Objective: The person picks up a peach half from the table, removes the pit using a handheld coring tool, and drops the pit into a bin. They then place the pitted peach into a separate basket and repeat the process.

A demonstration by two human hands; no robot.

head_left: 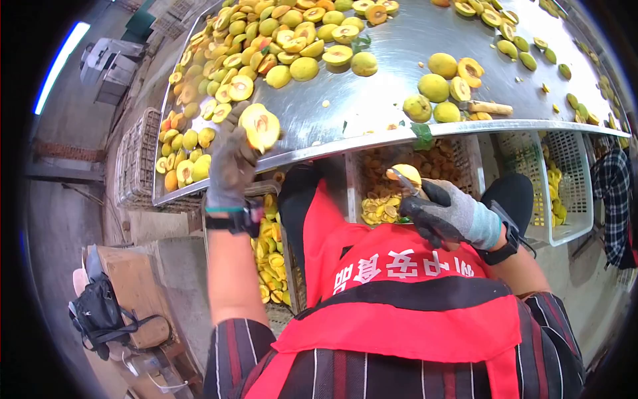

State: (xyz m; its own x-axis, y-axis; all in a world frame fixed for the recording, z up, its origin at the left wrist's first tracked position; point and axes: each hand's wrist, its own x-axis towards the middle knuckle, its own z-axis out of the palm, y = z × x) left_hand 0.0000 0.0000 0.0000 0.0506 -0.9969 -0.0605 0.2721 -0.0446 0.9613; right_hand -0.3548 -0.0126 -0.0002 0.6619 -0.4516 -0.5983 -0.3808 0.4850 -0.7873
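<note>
My left hand, in a dirty grey work glove, holds a yellow peach half at the near edge of the metal table, its cut face showing. My right hand, in a grey glove with black fingers, is closed round a knife with a curved blade; most of its handle is hidden. Against that blade sits a yellow peach piece, above the crate in front of my lap. Many peaches and halves are heaped on the table's left side.
Below the table, one crate holds brownish pits and yellow pieces. Cut peaches fill another crate by my left leg. A white crate stands right. On the table lies a wooden handle beside several peaches.
</note>
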